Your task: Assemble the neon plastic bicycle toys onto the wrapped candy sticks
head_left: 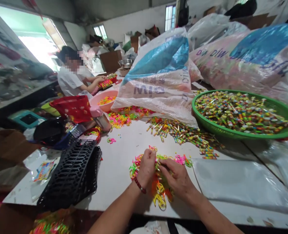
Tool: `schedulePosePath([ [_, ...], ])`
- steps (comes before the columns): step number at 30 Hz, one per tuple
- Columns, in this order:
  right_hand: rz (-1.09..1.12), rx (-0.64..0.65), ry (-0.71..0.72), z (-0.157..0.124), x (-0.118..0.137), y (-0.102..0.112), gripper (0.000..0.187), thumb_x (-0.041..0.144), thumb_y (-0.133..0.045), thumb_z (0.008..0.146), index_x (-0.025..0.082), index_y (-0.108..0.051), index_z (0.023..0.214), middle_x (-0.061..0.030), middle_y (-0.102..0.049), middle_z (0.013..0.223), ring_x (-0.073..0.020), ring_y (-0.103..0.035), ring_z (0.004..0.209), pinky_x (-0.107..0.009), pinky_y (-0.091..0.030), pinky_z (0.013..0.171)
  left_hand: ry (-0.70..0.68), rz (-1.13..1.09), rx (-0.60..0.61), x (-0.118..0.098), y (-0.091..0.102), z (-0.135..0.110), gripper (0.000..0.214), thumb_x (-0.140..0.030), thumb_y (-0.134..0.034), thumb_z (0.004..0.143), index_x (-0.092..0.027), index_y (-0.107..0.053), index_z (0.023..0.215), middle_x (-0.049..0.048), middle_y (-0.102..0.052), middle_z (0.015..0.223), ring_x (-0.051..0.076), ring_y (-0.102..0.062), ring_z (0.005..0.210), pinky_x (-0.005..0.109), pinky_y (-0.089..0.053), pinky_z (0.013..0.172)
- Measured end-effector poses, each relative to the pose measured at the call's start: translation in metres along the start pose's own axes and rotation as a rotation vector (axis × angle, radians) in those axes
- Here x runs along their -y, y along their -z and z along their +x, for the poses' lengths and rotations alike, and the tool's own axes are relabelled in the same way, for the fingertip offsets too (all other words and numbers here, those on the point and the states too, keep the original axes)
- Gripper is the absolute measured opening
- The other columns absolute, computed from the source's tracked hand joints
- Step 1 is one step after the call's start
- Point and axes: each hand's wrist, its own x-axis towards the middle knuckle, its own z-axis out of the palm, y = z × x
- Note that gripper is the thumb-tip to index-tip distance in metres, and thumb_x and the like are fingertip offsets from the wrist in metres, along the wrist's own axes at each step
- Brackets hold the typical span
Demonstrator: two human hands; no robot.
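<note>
Head view looks down on a white bench where both hands work in a small heap of bright plastic rings, pink, green, yellow and orange, lying near the front edge. The left hand, with a red bead bracelet at the wrist, is curled with fingertips pinched on something small at the top of the heap. The right hand lies just beside it, fingers bent and closed toward the same spot, so the two seem to grip one ring between them; the piece itself is too small to make out.

To do this well, I judge it best to keep the pinch light and lift one ring clear of the tangle before pulling, since the loops look hooked into each other. Working from the heap's edge should keep the rest from scattering.

A black plastic tray lies to the left, a sheet of clear plastic to the right. Further back are a green basin full of small coloured sticks, large sacks, and another person working at the far end.
</note>
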Motion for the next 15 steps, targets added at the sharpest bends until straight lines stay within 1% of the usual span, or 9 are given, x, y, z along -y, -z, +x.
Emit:
schedulePosePath([
  [3, -0.010, 0.021, -0.032, -0.002, -0.005, 0.007, 0.027, 0.036, -0.047, 0.096, 0.022, -0.069, 0.100, -0.0069, -0.073, 0.093, -0.0202, -0.068, 0.084, -0.031, -0.054, 0.075, -0.037, 0.041, 0.147, 0.003, -0.001, 0.013, 0.033, -0.051, -0.050, 0.090, -0.023, -0.049, 0.071, 0.0002, -0.054, 0.073, 0.017, -0.048, 0.070, 0.029, -0.038, 0.067],
  [5, -0.048, -0.012, -0.066, -0.005, -0.012, 0.019, 0.029, 0.040, -0.047, 0.096, 0.023, -0.068, 0.106, -0.0076, -0.073, 0.101, -0.0217, -0.069, 0.091, -0.033, -0.055, 0.080, -0.058, 0.099, 0.230, -0.002, 0.005, 0.035, 0.042, -0.059, -0.040, 0.092, -0.024, -0.052, 0.074, 0.0009, -0.056, 0.069, 0.017, -0.050, 0.066, 0.030, -0.038, 0.064],
  [6, -0.087, -0.047, -0.083, -0.007, -0.018, 0.027, 0.030, 0.041, -0.048, 0.096, 0.024, -0.068, 0.108, -0.0079, -0.073, 0.105, -0.0225, -0.069, 0.093, -0.034, -0.055, 0.082, -0.066, 0.161, 0.209, -0.007, 0.011, 0.052, 0.045, -0.059, -0.034, 0.094, -0.024, -0.054, 0.075, 0.0015, -0.057, 0.067, 0.018, -0.051, 0.064, 0.031, -0.039, 0.064],
  [7, -0.139, -0.084, -0.090, -0.009, -0.025, 0.037, 0.030, 0.043, -0.049, 0.095, 0.025, -0.068, 0.109, -0.0081, -0.073, 0.107, -0.0235, -0.069, 0.095, -0.036, -0.055, 0.083, -0.079, 0.232, 0.145, -0.012, 0.018, 0.072, 0.046, -0.058, -0.030, 0.095, -0.023, -0.055, 0.077, 0.0024, -0.058, 0.066, 0.018, -0.053, 0.064, 0.031, -0.041, 0.064],
  [8, -0.200, -0.120, -0.079, -0.012, -0.034, 0.047, 0.030, 0.044, -0.050, 0.094, 0.025, -0.069, 0.109, -0.0082, -0.073, 0.107, -0.0247, -0.068, 0.097, -0.038, -0.055, 0.085, -0.099, 0.354, 0.026, -0.019, 0.028, 0.094, 0.044, -0.054, -0.032, 0.095, -0.022, -0.055, 0.075, 0.0041, -0.060, 0.068, 0.019, -0.056, 0.066, 0.032, -0.043, 0.067],
  [9, -0.266, -0.151, -0.050, -0.015, -0.044, 0.057, 0.030, 0.044, -0.051, 0.094, 0.026, -0.070, 0.107, -0.0082, -0.073, 0.108, -0.0261, -0.067, 0.099, -0.041, -0.054, 0.088, -0.117, 0.497, -0.122, -0.025, 0.038, 0.117, 0.037, -0.050, -0.039, 0.094, -0.021, -0.056, 0.077, 0.0060, -0.063, 0.074, 0.020, -0.059, 0.072, 0.033, -0.045, 0.072],
  [11, -0.392, -0.205, 0.049, -0.020, -0.065, 0.075, 0.029, 0.045, -0.052, 0.092, 0.026, -0.071, 0.103, -0.0087, -0.072, 0.107, -0.0288, -0.065, 0.102, -0.046, -0.051, 0.092, -0.131, 0.575, -0.262, -0.034, 0.063, 0.164, 0.024, -0.040, -0.050, 0.088, -0.018, -0.060, 0.093, 0.0133, -0.065, 0.099, 0.026, -0.059, 0.100, 0.039, -0.043, 0.090],
  [13, -0.481, -0.239, 0.113, -0.024, -0.078, 0.087, 0.029, 0.045, -0.053, 0.091, 0.026, -0.071, 0.104, -0.0097, -0.071, 0.108, -0.0298, -0.064, 0.104, -0.047, -0.050, 0.093, -0.154, 0.624, -0.346, -0.037, 0.087, 0.205, 0.036, -0.036, -0.057, 0.084, -0.017, -0.057, 0.114, 0.0191, -0.054, 0.129, 0.032, -0.042, 0.129, 0.047, -0.032, 0.107],
  [15, -0.518, -0.227, 0.124, -0.024, -0.080, 0.091, 0.028, 0.042, -0.053, 0.092, 0.025, -0.070, 0.106, -0.0097, -0.069, 0.110, -0.0276, -0.064, 0.103, -0.043, -0.052, 0.091, -0.147, 0.696, -0.361, -0.033, 0.108, 0.237, 0.054, -0.041, -0.063, 0.078, -0.019, -0.052, 0.127, 0.0203, -0.040, 0.146, 0.037, -0.022, 0.143, 0.053, -0.023, 0.112],
])
